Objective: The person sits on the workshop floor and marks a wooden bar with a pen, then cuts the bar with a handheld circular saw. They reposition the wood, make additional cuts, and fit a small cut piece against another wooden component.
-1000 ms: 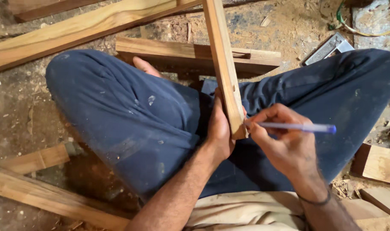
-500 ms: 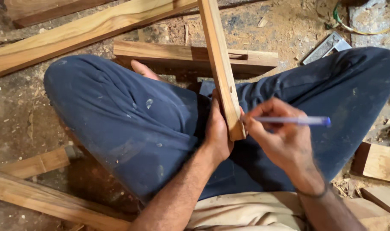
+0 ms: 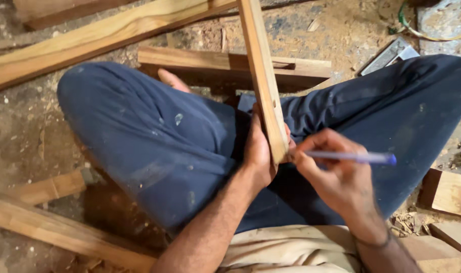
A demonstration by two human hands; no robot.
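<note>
I sit cross-legged on the ground in dark blue trousers. A long narrow wooden strip (image 3: 261,71) runs from the top of the view down to my lap. My left hand (image 3: 258,151) grips its lower end from the left side. My right hand (image 3: 337,177) holds a blue pen (image 3: 352,157), whose tip touches the right edge of the strip near its lower end.
A long plank (image 3: 89,45) lies across the top left. A shorter dark-edged board (image 3: 210,63) sits behind my knees. Wood pieces (image 3: 43,222) lie at lower left, blocks (image 3: 448,192) at right. A metal square (image 3: 390,54) and a green cable (image 3: 417,30) are at top right. Sawdust covers the floor.
The view has shifted slightly. My hands, the pen and the strip keep nearly the same pose, with the pen tip staying at the strip's edge.
</note>
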